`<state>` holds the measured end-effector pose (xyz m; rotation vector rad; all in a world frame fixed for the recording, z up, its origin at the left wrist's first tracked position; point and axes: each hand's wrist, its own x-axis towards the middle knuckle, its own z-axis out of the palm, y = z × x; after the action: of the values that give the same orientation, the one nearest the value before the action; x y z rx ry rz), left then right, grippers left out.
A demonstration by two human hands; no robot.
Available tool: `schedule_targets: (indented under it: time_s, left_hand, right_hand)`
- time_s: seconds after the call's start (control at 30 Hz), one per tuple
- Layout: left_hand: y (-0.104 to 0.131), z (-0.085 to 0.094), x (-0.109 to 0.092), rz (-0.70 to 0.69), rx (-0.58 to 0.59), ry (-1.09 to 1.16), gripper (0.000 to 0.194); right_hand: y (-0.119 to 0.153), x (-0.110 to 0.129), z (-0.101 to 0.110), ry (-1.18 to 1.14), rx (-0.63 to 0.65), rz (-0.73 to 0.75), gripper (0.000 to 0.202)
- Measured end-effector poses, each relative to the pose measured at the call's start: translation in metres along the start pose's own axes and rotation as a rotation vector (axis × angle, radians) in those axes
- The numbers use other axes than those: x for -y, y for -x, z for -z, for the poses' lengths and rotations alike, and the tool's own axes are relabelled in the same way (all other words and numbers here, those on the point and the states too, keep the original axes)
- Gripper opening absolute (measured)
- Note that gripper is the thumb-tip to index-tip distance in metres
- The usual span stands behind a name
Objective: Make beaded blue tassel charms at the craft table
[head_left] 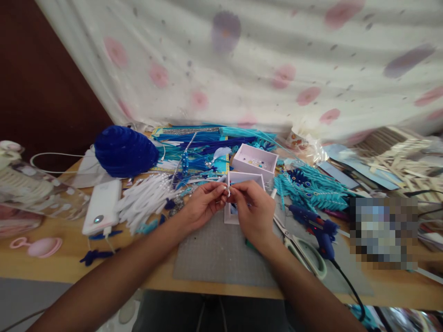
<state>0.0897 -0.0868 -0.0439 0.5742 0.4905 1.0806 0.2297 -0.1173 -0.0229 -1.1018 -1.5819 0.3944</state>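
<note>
My left hand (207, 203) and my right hand (256, 212) meet above the grey cutting mat (214, 258), their fingertips nearly touching. Between the pinched fingers is a small white piece (228, 190), too small and blurred to name. Both hands are closed on it. Just behind them is a pale box (245, 176), partly hidden by my right hand, with something blue inside. Another pale box (254, 154) holding small beads stands behind that one. White pipe cleaners (147, 198) lie in a pile to the left of my left hand.
Scissors (301, 249) and a blue glue gun (316, 228) with a black cord lie to the right. Turquoise pipe-cleaner feathers (311, 189) lie behind them. On the left are a white power bank (102, 207) and a fuzzy dark-blue shape (124, 151). A flowered curtain (242, 60) hangs behind.
</note>
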Motion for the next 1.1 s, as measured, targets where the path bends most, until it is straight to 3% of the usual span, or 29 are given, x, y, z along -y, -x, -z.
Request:
schedule_targets:
  time_s: [1.1]
  left_hand:
    - [0.0025,-0.0021,-0.0020,0.001,-0.027,-0.050,0.028]
  right_hand:
    - [-0.0012,0.0013,0.0011,0.045,0.014,0.045,0.013]
